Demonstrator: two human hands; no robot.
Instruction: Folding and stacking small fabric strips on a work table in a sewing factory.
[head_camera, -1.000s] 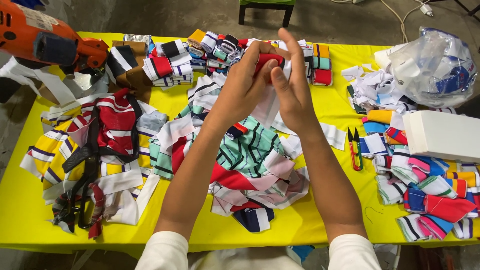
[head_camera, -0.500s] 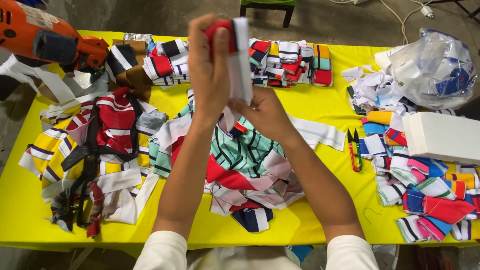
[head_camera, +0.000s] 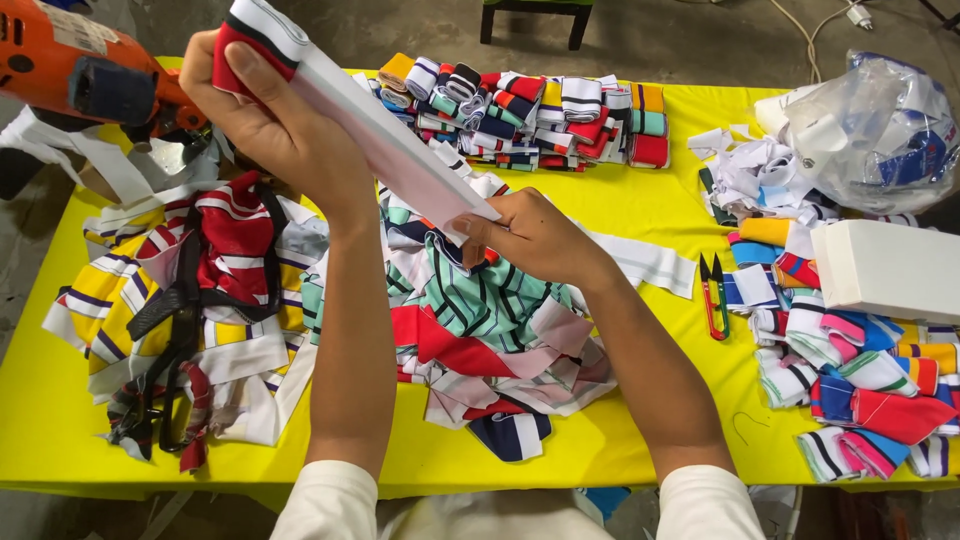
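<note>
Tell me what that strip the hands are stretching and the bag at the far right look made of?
The strip looks like soft ribbed knit cloth, matte, white with a red end; it bends between the left hand and right hand. The bag looks like thin clear plastic, shiny and crinkled.

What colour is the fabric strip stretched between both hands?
Mostly white strip, red end with black-and-white stripes; head view.

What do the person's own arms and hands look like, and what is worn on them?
Both arms are bare from the upper arm down. Short white sleeves cover only the upper arms, one on each side. The left hand and the right hand are bare: no gloves. No rings, watch or bracelet can be seen on the sides that show.
</note>
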